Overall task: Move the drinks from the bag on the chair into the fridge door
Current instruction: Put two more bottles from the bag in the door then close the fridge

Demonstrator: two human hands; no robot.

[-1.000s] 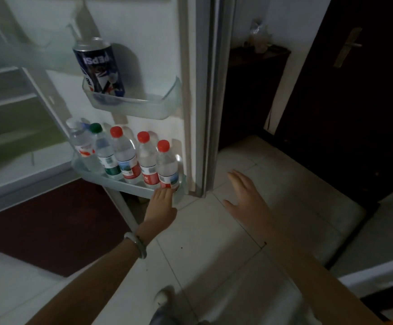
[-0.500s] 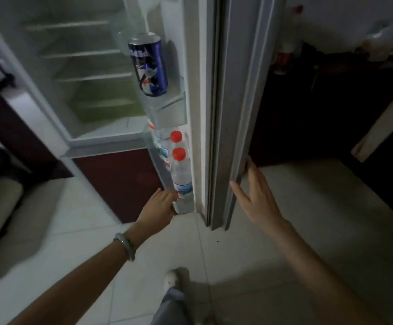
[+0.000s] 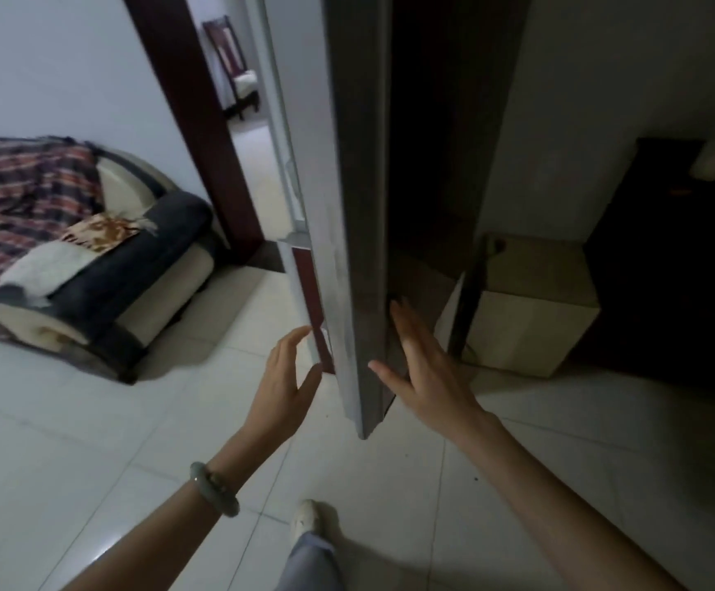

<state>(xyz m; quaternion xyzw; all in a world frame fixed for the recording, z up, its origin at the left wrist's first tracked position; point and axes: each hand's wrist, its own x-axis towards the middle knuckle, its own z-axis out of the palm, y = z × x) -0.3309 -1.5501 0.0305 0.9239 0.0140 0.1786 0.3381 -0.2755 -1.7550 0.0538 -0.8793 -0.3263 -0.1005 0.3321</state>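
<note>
The grey fridge door (image 3: 353,232) stands almost shut against the fridge body (image 3: 304,275), seen edge-on in the middle of the view. The drinks on its inner shelves are hidden behind it. My right hand (image 3: 426,373) is open, its palm flat against the door's outer face near the lower edge. Just left of the door's edge my left hand (image 3: 285,386) hovers open, fingers apart, holding nothing. A bracelet sits on my left wrist. No bag is in view.
A sofa (image 3: 91,275) with a plaid blanket lies at the left. A beige box (image 3: 530,309) and a dark cabinet (image 3: 671,266) stand at the right. A doorway behind shows a wooden chair (image 3: 236,66). White tiled floor (image 3: 91,441) spreads below; my shoe (image 3: 306,518) is at the bottom.
The fridge door has swung from open to nearly shut, hiding the bottles and can. My right hand came onto its outer face; my left hand left the lower shelf.
</note>
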